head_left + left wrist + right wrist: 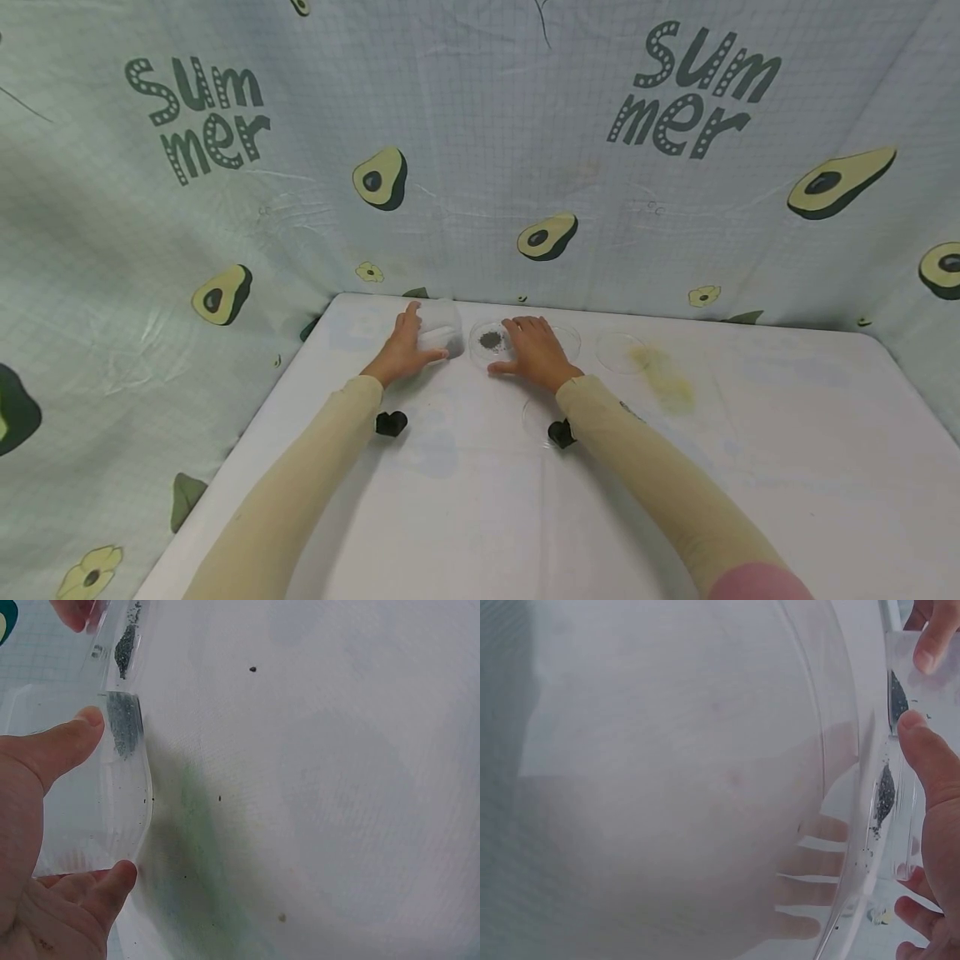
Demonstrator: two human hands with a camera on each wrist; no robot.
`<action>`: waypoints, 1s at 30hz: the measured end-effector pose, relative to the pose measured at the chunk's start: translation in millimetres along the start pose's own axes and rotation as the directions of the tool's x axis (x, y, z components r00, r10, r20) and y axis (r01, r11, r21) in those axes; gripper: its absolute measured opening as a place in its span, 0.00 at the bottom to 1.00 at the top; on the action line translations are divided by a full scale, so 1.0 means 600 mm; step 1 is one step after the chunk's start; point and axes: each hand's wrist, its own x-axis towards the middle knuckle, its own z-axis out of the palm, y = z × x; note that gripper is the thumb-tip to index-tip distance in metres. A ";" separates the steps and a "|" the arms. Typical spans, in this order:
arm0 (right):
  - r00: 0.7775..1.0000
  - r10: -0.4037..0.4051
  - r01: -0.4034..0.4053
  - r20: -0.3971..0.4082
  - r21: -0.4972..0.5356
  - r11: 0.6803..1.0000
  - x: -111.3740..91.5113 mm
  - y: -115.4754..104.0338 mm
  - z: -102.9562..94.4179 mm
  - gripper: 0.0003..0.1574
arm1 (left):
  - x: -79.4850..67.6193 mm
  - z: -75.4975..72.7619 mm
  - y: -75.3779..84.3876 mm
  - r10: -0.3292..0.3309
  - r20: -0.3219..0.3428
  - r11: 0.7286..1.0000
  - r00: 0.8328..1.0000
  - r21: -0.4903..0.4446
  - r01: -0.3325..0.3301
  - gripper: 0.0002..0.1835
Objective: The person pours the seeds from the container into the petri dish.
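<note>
Dish (pixel 477 347) with dark grains (pixel 491 340) sits near surface's (pixel 465 517) far edge, just right of clear container (pixel 438 317). Right hand (pixel 537 355) nearer, grasping dish across its width; left hand (pixel 402 348) grasping container.

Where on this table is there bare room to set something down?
The table looks largely bare to the right of the yellowish patch and near the front, between the two sleeves. It is crowded toward the back: the left hand holds a clear container, the right hand a dish with dark granules, and other clear dishes lie nearby.
</note>
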 end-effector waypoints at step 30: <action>1.000 0.030 -0.030 0.002 0.012 0.999 0.014 -0.002 0.001 0.53 | -0.001 0.001 -0.007 0.031 -0.016 0.999 0.999 -0.016 -0.032 0.56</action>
